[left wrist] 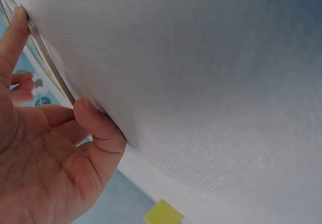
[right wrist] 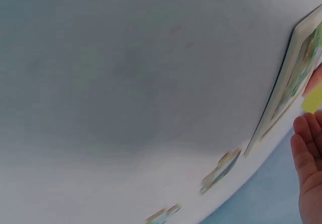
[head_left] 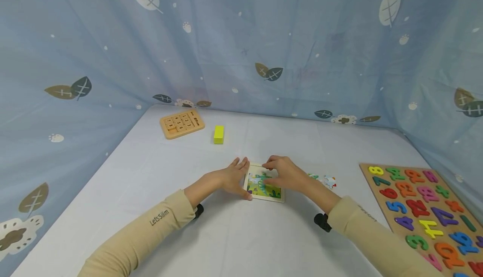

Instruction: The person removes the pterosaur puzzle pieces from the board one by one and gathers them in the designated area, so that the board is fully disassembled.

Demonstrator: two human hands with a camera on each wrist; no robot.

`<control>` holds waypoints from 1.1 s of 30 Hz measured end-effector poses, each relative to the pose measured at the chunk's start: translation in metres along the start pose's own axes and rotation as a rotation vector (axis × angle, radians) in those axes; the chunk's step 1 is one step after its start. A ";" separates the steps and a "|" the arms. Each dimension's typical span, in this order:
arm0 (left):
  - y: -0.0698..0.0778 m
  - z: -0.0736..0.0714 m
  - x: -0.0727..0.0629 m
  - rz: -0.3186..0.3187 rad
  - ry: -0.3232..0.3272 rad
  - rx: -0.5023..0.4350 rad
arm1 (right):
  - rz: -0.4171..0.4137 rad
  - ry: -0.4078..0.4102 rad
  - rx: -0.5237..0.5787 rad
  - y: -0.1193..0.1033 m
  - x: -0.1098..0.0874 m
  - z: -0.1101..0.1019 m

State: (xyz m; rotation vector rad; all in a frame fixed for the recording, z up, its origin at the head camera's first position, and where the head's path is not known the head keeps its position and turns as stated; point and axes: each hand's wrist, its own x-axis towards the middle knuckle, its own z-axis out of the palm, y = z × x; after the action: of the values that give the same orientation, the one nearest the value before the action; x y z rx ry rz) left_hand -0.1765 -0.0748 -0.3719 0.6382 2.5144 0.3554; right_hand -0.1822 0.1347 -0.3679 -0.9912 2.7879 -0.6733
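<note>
A small jigsaw board with a pale wooden frame and a green dinosaur picture lies on the white table between the hands. My left hand is spread along its left side; in the left wrist view the thumb and one fingertip touch the frame's edge. Over the board's right side reaches my right hand, thumb low on the picture, fingers near the top edge. Its fingers look relaxed in the right wrist view, with nothing visible in them. Loose jigsaw pieces lie right of the board, partly behind the right forearm.
A wooden number slide puzzle lies at the back left, a yellow block beside it. On the right is a large board of coloured numbers. A blue patterned curtain closes off the back and sides.
</note>
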 end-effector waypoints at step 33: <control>-0.002 0.000 -0.001 0.011 -0.010 -0.004 | 0.026 -0.119 0.029 -0.023 0.025 0.014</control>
State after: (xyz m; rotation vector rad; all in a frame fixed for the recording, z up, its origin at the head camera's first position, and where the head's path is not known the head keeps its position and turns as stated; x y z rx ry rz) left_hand -0.1759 -0.0767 -0.3721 0.6511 2.5009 0.3607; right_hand -0.1852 0.0979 -0.3693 -0.9544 2.6761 -0.6282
